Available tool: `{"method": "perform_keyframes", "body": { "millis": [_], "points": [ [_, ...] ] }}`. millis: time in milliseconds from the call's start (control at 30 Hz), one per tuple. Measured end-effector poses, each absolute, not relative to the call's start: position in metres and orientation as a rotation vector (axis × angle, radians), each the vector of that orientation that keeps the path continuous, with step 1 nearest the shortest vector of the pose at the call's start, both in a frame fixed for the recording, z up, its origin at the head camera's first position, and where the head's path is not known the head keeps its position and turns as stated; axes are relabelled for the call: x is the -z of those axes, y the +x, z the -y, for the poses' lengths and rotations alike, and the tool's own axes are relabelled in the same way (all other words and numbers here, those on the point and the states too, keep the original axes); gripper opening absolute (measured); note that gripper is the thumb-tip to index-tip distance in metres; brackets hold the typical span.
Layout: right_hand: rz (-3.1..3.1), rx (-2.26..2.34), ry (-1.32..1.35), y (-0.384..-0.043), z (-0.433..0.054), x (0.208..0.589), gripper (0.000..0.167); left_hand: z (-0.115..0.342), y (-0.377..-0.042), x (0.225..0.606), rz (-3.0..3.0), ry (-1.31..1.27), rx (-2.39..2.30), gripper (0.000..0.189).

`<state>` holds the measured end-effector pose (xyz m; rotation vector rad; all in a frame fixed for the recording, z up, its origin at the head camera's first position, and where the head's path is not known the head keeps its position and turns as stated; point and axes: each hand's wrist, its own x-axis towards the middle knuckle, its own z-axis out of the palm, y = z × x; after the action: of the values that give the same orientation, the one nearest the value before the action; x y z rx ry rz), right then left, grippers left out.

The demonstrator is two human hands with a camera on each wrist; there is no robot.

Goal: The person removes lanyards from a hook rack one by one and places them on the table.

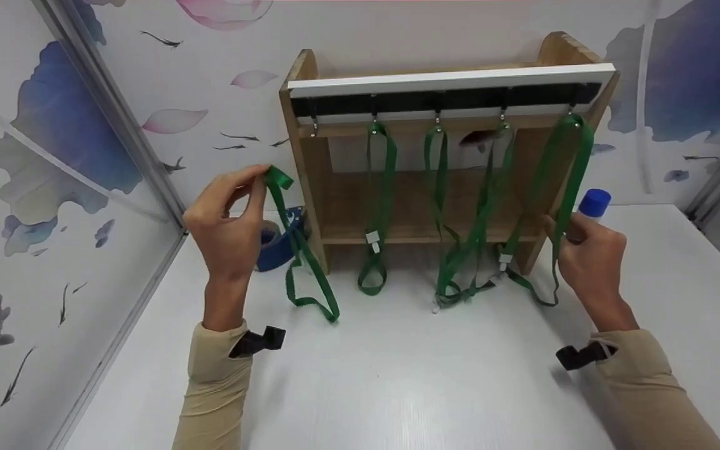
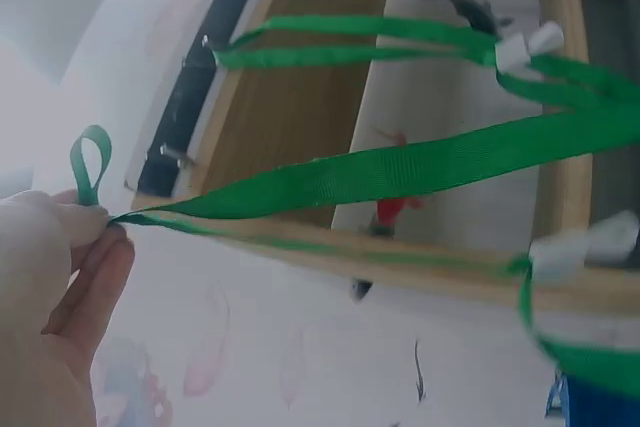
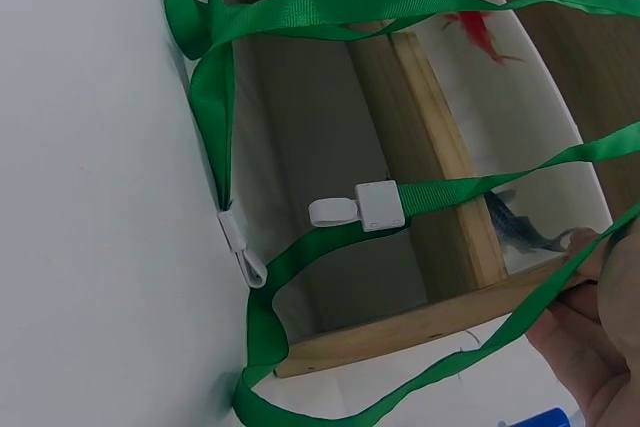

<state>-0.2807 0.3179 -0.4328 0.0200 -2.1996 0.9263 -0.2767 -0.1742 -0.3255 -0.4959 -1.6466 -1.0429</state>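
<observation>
Beside the rack's left end, my left hand [image 1: 229, 219] pinches a green lanyard [image 2: 350, 179] between thumb and fingertips. A small loop of ribbon stands above the pinch, while the rest dangles toward the white table. My right hand [image 1: 594, 253] grips the right side panel of the wooden rack [image 1: 410, 206], fingers on either face of the board. Another green lanyard [image 1: 579, 169] hangs from the rightmost hook, its strap passing in front of that hand. More green lanyards [image 1: 388, 169] with white clips [image 3: 380, 206] hang from the middle hooks. The leftmost hook [image 1: 314, 128] holds nothing.
Behind the left lanyard, a roll of blue tape [image 1: 275, 253] stands by the rack's left foot. A blue-capped bottle [image 1: 594, 203] is behind my right hand. Patterned wall panels [image 1: 222, 56] close off the back and sides of the white table [image 1: 385, 375].
</observation>
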Motion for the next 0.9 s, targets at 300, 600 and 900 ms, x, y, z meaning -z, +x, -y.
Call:
{"method": "perform_keyframes", "body": {
  "millis": [300,600,900],
  "points": [
    [2.193,-0.920,0.024,-0.279,-0.320,0.432,0.029,0.205,-0.289,0.332,1.635,-0.234,0.946,0.012],
    [2.203,-0.863,-0.004,-0.281,-0.321,0.433,0.031,0.205,-0.289,0.338,1.986,-0.370,1.066,0.015],
    [2.184,-0.870,0.024,-0.283,-0.319,0.437,0.029,0.204,-0.292,0.363,2.973,-0.632,0.935,0.016]
  ]
}}
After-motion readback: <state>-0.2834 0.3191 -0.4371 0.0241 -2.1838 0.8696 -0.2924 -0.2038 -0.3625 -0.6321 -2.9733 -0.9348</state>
